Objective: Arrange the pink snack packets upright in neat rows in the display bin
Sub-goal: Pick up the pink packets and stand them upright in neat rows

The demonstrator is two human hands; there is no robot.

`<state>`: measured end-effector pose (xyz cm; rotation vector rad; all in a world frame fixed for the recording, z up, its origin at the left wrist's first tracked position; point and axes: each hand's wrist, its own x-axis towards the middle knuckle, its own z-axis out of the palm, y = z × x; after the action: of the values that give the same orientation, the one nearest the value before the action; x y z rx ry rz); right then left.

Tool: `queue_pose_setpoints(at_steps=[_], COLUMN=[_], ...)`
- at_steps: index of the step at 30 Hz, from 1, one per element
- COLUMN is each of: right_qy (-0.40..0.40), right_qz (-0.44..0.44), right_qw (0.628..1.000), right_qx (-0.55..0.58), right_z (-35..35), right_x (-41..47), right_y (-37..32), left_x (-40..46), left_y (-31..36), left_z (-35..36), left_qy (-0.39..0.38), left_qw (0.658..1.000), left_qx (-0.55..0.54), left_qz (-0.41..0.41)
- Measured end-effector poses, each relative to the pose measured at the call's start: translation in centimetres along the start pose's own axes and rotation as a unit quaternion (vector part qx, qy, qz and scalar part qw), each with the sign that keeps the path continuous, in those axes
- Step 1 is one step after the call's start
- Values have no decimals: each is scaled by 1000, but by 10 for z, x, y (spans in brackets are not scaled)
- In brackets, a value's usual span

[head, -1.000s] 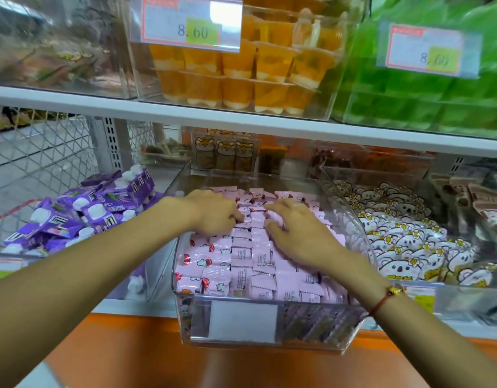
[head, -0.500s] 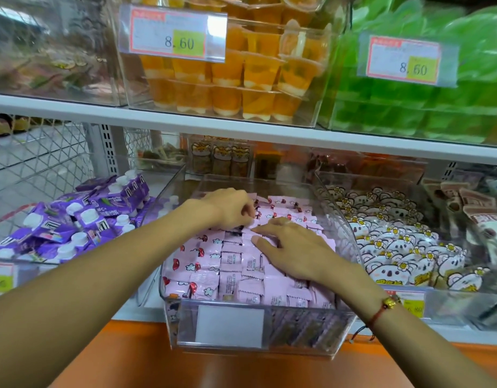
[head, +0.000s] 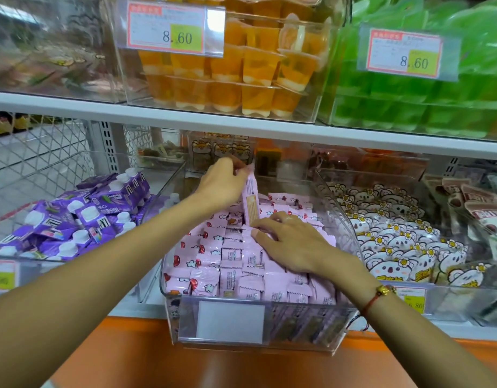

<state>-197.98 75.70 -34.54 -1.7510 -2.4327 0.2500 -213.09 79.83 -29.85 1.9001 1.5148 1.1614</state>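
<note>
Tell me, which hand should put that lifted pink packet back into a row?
Left, probably. The left hand already pinches the packet by its top, upright above the bin. The right hand lies on the rows with fingers spread, so it can steady them.

The right hand (head: 290, 245) covered several pink packets (head: 230, 259) beneath it. Small print on the price tags (head: 169, 30) was too blurred to read. Both forearms ran off the bottom edge.
</note>
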Motion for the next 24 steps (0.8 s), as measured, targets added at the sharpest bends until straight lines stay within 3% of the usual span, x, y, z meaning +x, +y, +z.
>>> queue_pose_setpoints(at_steps=[3, 7, 9, 12, 14, 16, 18, 20, 24], right_qy=[55, 211, 251, 280, 295, 242, 122, 61, 30], right_qz=[19, 22, -49, -145, -159, -109, -14, 34, 43], right_qw=[995, 945, 929, 926, 922, 897, 811, 765, 729], right_qx=[86, 247, 269, 207, 193, 354, 572, 640, 682], right_z=[-2, -5, -7, -8, -8, -13, -19, -24, -27], right_x=[-1, -3, -7, -12, -12, -13, -13, -14, -15], right_y=[-2, -7, -16, -28, -30, -32, -35, -34, -36], left_x=[-20, -44, -50, -55, -56, -55, -53, -54, -58], left_y=[-3, -10, -10, -7, -8, -9, -8, -6, -5], left_z=[-6, -12, -14, -14, -15, -18, -23, -25, -25], left_qy=[86, 153, 155, 112, 86, 60, 12, -30, -50], left_qw=[993, 967, 944, 911, 900, 910, 920, 920, 928], left_qx=[-78, -205, -290, -382, -405, -387, -369, -368, -354], left_qz=[24, 14, -30, -106, -139, -138, -131, -133, -108])
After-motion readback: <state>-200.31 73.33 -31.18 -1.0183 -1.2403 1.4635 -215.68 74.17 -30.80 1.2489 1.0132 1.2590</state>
